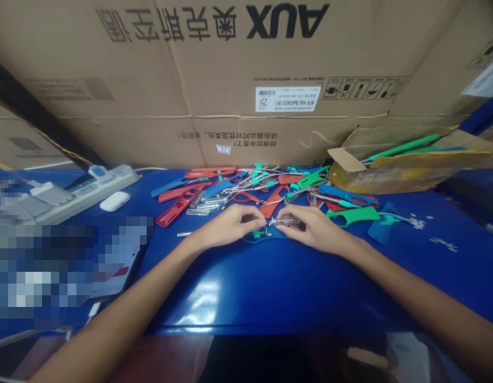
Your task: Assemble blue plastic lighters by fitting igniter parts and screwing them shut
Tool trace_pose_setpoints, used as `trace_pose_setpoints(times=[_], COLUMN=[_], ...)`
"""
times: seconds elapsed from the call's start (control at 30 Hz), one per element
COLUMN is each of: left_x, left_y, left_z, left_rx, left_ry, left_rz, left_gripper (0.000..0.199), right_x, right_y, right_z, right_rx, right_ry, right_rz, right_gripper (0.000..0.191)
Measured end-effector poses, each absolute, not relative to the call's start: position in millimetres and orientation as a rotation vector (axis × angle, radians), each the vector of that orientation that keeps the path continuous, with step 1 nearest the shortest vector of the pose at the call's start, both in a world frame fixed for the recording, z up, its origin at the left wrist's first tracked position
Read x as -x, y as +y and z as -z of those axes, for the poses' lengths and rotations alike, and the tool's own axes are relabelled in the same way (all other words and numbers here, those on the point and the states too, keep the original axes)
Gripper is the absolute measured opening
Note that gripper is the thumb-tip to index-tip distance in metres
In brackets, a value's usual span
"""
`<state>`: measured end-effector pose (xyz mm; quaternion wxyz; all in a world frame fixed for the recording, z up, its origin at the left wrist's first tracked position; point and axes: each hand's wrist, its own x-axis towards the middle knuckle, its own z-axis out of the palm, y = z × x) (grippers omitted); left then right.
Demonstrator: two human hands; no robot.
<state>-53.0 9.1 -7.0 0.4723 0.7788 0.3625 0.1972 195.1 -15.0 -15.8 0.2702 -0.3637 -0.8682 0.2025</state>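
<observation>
My left hand (234,224) pinches a thin white wire end, too small to make out fully. Close beside it, my right hand (306,226) grips a small clear part (285,221) between thumb and fingers. Under and between the hands lies a blue plastic piece (276,232) with a green bit and wire at its left end. Behind them spreads a pile of red (178,208), blue (223,186) and green (353,215) plastic pieces, mixed with clear parts and thin white wires.
A cardboard box (346,183) with green and blue pieces stands at the back right. On the left are a power strip (84,191) with plugs, a white earphone case (115,201) and a blurred-out device (118,266). A large cardboard sheet (214,96) walls the back of the blue table (230,287).
</observation>
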Motion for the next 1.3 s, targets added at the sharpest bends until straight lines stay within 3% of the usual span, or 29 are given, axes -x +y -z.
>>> trace_pose_setpoints(times=[1.3], left_x=[55.1], left_y=[11.4], left_z=[8.2], left_rx=[-1.88], left_ry=[0.859], left_rz=[-0.486], left_gripper=[0.023], right_x=[-190.9], right_y=[-18.9], right_z=[18.8], right_rx=[1.022], right_ry=[-2.367], right_rz=[-0.49], right_gripper=[0.017])
